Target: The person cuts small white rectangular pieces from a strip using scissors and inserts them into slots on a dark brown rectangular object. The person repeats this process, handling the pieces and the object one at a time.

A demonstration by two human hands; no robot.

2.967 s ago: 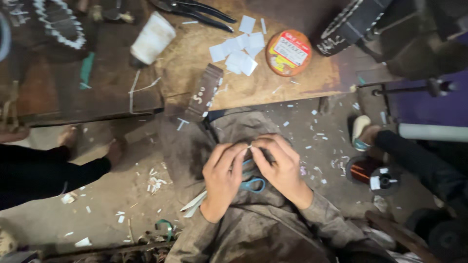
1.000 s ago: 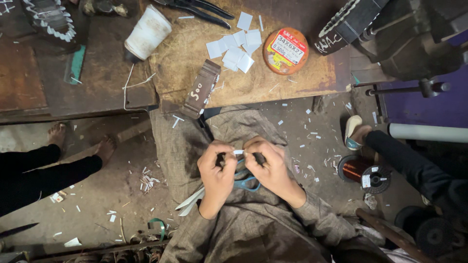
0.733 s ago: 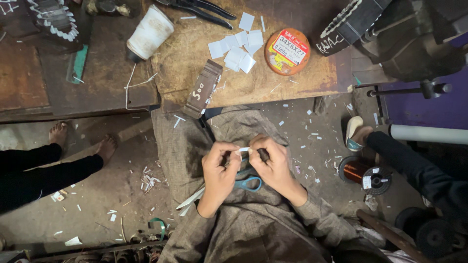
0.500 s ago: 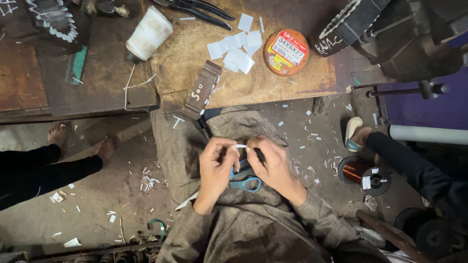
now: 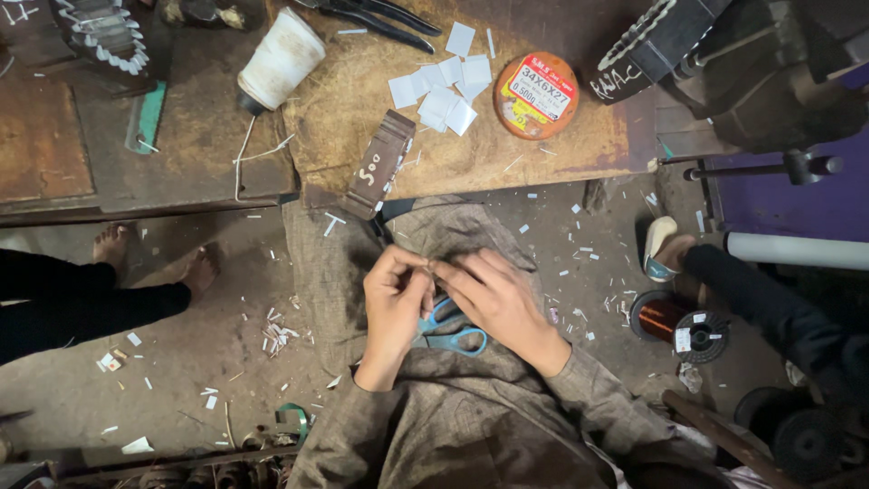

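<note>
Rough wooden bench (image 5: 561, 154), matt paper squares (image 5: 444, 91), coarse cloth (image 5: 326, 272)

Dim warm light, murky shadowed edges

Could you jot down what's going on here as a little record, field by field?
Left hand: fingertips pinched on a tiny piece, too small to identify
Right hand: fingertips meet the left at that piece
Under the hands: blue-handled scissors on a grey cloth over the lap
Workbench: white paper squares, round orange tin, white cup on its side
Floor: copper wire spool, paper scraps
Others: bare feet at left
</note>
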